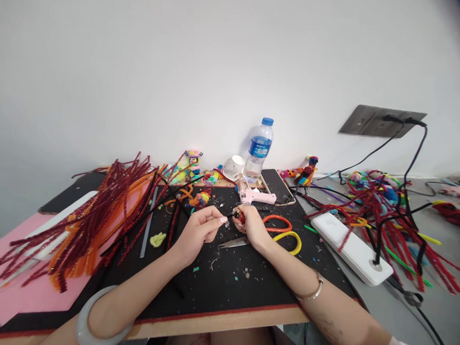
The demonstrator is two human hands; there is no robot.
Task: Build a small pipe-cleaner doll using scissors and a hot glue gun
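Observation:
Over a black mat (227, 289) my left hand (200, 228) pinches the end of a thin black pipe cleaner (229, 215). My right hand (251, 223) is closed round a small red piece (240, 216) that the black strand meets. The two hands almost touch. Scissors with orange and yellow handles (282, 232) lie just right of my right hand, their blades under it. A pink glue gun (256, 196) lies just beyond my hands.
A big bundle of dark red and orange pipe cleaners (98, 219) covers the left side. A water bottle (258, 151) and a paper cup (234, 167) stand at the back. A white power strip (351, 246) with cables and more pipe cleaners (392, 221) lies right.

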